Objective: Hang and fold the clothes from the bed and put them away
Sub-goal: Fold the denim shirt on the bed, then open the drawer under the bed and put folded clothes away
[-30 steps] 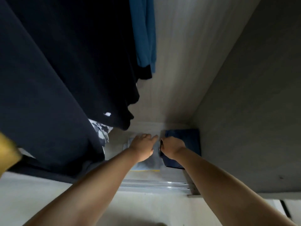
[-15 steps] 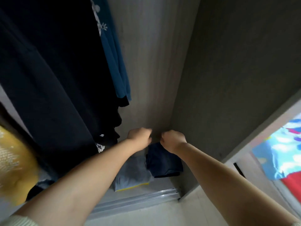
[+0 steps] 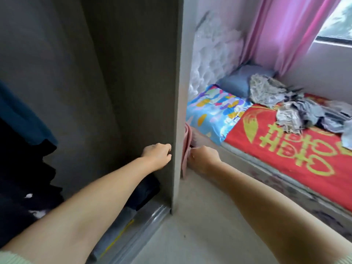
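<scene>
We see the clothes (image 3: 297,109), a loose grey and patterned heap, lying on the bed (image 3: 285,149) toward its head end and far edge, on the red cover (image 3: 276,141) with yellow characters. Just beyond the heap, at the head of the bed, lies a blue pillow (image 3: 236,80); a bright multicoloured pillow (image 3: 213,113) occupies the near corner of the head end. Inside the wardrobe (image 3: 133,73), at the right front corner of its floor, we see a dark folded garment (image 3: 144,193) beside a grey folded one (image 3: 112,237), both partly hidden by the left forearm and both just behind the metal door track (image 3: 152,214). Dark hanging garments (image 3: 22,178) and a teal one (image 3: 21,119) fill the wardrobe's left side.

The left hand (image 3: 157,155) is inside the wardrobe, beside the front edge of its right side panel, fingers curled; it holds nothing we can see. The right hand (image 3: 203,159) is outside that panel, fingers curled, next to a pink cloth (image 3: 187,149) hanging in the gap between wardrobe and bed; we cannot tell whether it grasps the cloth. A pink curtain (image 3: 282,31) hangs at the window (image 3: 335,21) above the bed's far edge.
</scene>
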